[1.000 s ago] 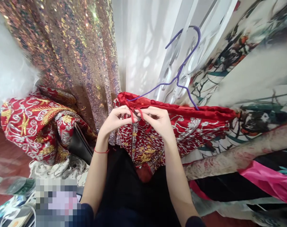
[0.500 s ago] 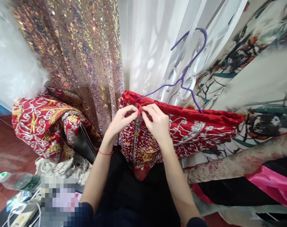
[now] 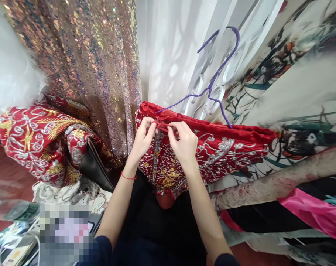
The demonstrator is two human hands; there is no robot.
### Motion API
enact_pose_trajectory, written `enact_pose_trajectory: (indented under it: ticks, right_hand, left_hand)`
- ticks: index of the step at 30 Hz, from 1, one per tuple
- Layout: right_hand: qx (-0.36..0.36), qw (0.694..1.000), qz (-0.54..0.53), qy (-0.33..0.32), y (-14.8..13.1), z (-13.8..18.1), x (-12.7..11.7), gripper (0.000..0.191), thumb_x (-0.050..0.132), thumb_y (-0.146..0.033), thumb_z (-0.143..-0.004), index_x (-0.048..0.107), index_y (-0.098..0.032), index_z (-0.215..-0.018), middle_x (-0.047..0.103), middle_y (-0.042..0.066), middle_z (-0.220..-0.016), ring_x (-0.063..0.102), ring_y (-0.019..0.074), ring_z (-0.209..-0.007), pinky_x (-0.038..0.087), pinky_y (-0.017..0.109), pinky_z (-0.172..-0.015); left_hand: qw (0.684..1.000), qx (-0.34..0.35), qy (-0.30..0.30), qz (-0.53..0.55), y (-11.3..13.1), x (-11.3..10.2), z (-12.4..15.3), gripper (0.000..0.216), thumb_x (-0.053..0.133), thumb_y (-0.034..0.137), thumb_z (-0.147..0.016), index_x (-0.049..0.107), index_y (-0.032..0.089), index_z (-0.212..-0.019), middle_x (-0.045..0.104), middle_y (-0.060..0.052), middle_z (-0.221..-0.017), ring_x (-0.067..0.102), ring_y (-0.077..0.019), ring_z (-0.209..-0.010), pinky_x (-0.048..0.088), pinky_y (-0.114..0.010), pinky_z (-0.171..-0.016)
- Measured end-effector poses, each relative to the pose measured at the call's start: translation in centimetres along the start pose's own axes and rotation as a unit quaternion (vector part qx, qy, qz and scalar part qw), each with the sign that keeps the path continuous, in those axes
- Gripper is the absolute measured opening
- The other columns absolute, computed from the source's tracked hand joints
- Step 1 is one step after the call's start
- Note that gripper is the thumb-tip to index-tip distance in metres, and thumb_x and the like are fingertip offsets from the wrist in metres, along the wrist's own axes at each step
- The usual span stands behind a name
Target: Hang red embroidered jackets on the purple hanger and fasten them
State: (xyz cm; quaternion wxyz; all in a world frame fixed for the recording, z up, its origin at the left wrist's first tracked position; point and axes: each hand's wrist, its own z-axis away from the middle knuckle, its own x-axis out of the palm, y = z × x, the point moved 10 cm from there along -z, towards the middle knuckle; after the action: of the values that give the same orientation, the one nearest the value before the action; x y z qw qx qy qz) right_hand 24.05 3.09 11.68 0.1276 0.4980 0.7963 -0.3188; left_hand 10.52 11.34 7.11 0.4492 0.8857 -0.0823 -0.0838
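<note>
A red garment (image 3: pixel 220 142) with silver and gold embroidery lies across my lap, its gathered red satin waistband along the top edge. At the left part of that band, red ties (image 3: pixel 161 125) cross in a loose loop or knot. My left hand (image 3: pixel 144 136) pinches one side of the ties, and my right hand (image 3: pixel 183 140) pinches the other side between thumb and fingers. The purple hanger (image 3: pixel 213 87) reaches down into the waistband, its hook leaning upward to the right.
A sequined curtain (image 3: pixel 82 55) hangs at back left, beside another red embroidered garment (image 3: pixel 40 144). White lattice (image 3: pixel 204 88) stands behind the hanger. At lower left are a plastic bottle (image 3: pixel 14 210) and a white cable (image 3: pixel 37 244). Folded fabrics (image 3: pixel 267 214) lie at right.
My hands have drawn slightly apart, and the red ties now stretch between them in a looser loop. The whole view has shifted a little, so the garment and hanger sit slightly more to the left.
</note>
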Motion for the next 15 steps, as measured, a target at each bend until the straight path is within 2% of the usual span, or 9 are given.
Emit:
enact_pose_trajectory:
  ticks: [5,9,15]
  right_hand:
    - [0.000,0.999,0.019,0.036,0.8,-0.4,-0.9,0.023,0.049,-0.028,-0.101,0.069,-0.018,-0.099,0.070,0.006,-0.094,0.063,0.0150,-0.077,0.043,0.026,-0.065]
    - [-0.023,0.998,0.048,0.043,0.4,-0.7,-1.2,0.026,0.044,-0.028,-0.103,0.068,-0.019,-0.096,0.070,0.008,-0.095,0.062,0.0168,-0.077,0.043,0.029,-0.072]
    - [-0.029,0.994,0.100,0.040,0.5,-0.6,-1.2,0.035,0.036,-0.029,-0.105,0.070,-0.017,-0.103,0.073,0.010,-0.098,0.062,0.0177,-0.075,0.040,0.032,-0.069]
  left_hand:
    - [0.987,0.029,0.045,-0.155,0.9,-2.6,-1.5,0.009,0.044,0.029,-0.101,0.043,0.023,-0.095,0.051,0.006,-0.065,0.052,-0.0094,-0.053,0.040,-0.022,-0.059]
    - [0.957,0.057,0.075,-0.274,2.3,-4.0,-2.5,0.006,0.044,0.027,-0.101,0.046,0.022,-0.099,0.060,0.002,-0.073,0.059,-0.0121,-0.058,0.041,-0.024,-0.060]
    - [0.906,0.073,0.150,-0.388,3.0,-6.0,-3.3,0.013,0.046,0.030,-0.101,0.054,0.021,-0.104,0.069,-0.004,-0.083,0.064,-0.0161,-0.064,0.042,-0.026,-0.063]
